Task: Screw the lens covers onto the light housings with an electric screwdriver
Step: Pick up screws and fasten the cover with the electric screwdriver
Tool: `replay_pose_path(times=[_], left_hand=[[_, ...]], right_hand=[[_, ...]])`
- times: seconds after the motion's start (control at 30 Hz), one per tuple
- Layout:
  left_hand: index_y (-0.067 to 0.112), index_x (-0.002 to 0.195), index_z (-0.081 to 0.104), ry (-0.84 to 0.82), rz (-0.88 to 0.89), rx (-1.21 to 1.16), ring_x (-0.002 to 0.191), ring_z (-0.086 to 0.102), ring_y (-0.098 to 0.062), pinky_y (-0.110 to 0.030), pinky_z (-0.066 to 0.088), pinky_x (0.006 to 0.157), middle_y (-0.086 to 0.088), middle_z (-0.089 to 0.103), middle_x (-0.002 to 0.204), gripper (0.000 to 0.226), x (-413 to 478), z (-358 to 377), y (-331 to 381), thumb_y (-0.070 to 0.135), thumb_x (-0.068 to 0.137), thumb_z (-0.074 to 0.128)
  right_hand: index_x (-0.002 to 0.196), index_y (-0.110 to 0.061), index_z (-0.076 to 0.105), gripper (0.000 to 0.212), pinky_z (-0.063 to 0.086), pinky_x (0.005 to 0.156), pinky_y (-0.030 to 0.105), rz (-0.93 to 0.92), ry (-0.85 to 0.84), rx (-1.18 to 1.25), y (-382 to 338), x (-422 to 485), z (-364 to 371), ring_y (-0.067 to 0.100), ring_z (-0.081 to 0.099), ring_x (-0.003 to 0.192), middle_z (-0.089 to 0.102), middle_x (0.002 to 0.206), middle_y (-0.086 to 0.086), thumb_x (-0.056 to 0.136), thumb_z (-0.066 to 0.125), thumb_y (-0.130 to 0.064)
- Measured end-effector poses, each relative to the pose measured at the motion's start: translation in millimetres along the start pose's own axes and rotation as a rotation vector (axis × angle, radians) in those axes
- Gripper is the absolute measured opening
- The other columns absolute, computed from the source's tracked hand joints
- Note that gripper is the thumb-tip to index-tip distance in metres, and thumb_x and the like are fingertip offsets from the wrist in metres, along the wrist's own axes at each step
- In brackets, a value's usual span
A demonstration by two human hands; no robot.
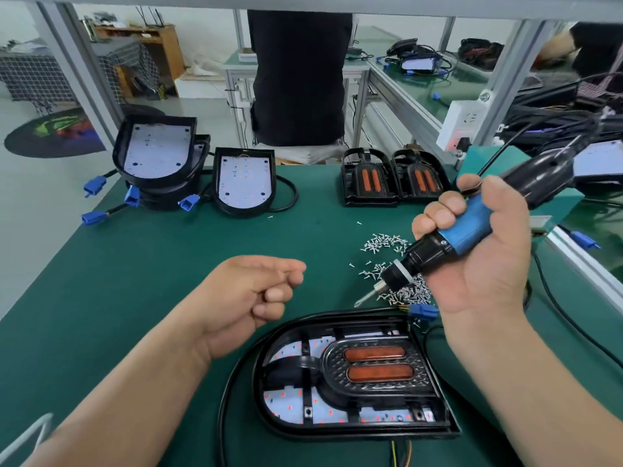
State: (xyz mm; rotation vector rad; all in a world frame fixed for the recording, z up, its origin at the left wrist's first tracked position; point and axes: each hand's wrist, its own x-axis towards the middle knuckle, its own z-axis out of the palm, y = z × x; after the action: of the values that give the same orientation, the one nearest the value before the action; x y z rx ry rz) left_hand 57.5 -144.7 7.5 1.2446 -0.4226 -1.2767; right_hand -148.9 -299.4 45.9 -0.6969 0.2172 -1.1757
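Now your right hand (482, 264) clamps the electric screwdriver (462, 230), bit slanting down-left just beyond the far right corner of the light housing (350, 429) and lens cover (374, 364). Your left hand (242, 305), fingers curled on nothing visible, hovers by its far left rim.

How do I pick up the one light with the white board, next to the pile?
Probably take the housing by its raised black rim, pinching the curved near end from above. It lies open side up with the white LED board bare, so keep fingers off that, and the stack crowds its left side.
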Motion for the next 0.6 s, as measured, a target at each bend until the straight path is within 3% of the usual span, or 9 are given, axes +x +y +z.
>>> replay_pose_path(times=[0.23,0.4,0.6], left_hand=[[-0.002,0.113,0.063,-0.023,0.040,0.048,0.045,0.034,-0.003,-0.014,0.024,0.037,-0.004,0.068,0.078,0.019,3.1,3.0,-7.1,0.013,0.108,0.053],[0.006,0.101,0.064,-0.078,0.066,0.054,0.045,0.031,-0.004,-0.015,0.022,0.038,0.000,0.055,0.069,0.034,1.5,5.3,-8.0,0.037,0.090,0.070],[-0.005,0.119,0.072,-0.165,0.086,0.074,0.055,0.039,-0.006,-0.014,0.029,0.044,-0.011,0.070,0.092,0.027,1.4,1.1,-9.3,0.010,0.104,0.057]], right_hand=[[0.095,-0.013,0.058,0.010,0.048,0.064,0.030,0.011,0.053,0.038,12.3,6.2,15.9,0.015,0.049,0.063,0.049,0.077,0.000,0.098,0.061,-0.023],[0.094,-0.012,0.057,0.012,0.050,0.064,0.032,0.011,0.128,0.097,19.1,14.5,27.6,0.016,0.051,0.062,0.052,0.077,0.001,0.098,0.064,-0.020],[0.095,-0.012,0.057,0.012,0.050,0.065,0.031,0.008,0.171,0.119,27.4,12.8,22.6,0.016,0.051,0.063,0.052,0.077,0.001,0.098,0.065,-0.020]])
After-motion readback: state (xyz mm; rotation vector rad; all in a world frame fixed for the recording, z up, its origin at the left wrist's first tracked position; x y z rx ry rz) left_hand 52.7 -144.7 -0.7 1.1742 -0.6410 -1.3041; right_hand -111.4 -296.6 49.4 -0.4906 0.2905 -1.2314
